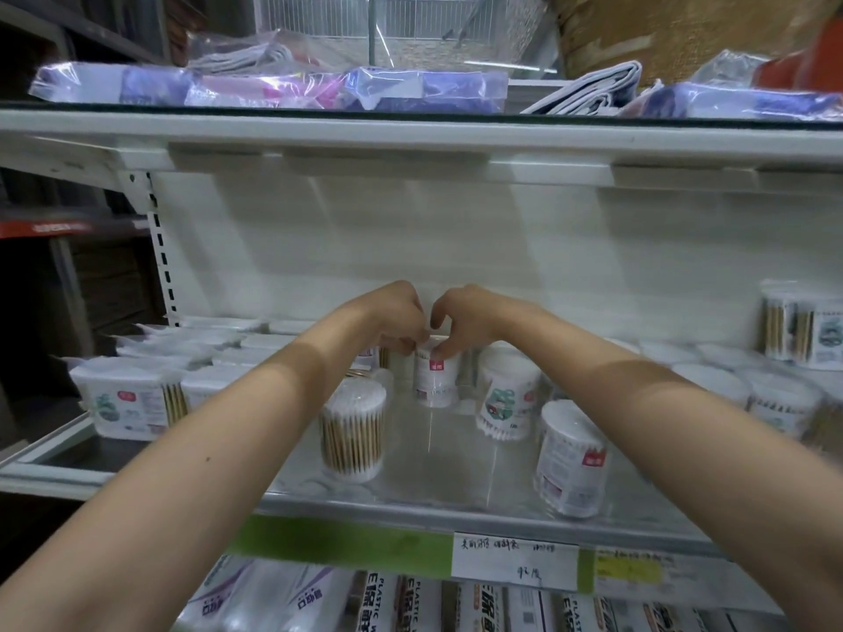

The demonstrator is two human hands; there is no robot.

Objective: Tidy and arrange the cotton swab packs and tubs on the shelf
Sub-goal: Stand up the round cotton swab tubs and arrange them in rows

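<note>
Both hands meet over one tub point(435, 374) at the far middle of the shelf point(456, 506). The left hand point(399, 319) pinches its top rim from the left, and the right hand point(460, 319) curls over the top from the right, thumb down the front of the label. Each grip is clenched on that same tub, which stands upright on the shelf floor or only just above it; I cannot tell which.

It should handle as a light thing: a thin clear plastic cylinder packed with swabs. The wall is probably stiff enough to hold but smooth and a little slippery, and the lid may pop off if squeezed hard. The best hold is low around the body, or across the top with fingers on opposite sides, rather than by the lid edge alone.

It looks white, with a wrapped label carrying a small red patch and fine print, and white swab tips showing at the top.

Other tubs stand loosely around it: a wooden-stick tub point(352, 431) near left, a green-printed tub point(506, 394) just to its right, and a near-right tub point(572, 458) by the front edge. Flat packs point(132, 399) sit in rows at the left, and more tubs point(775, 399) crowd the right.
</note>
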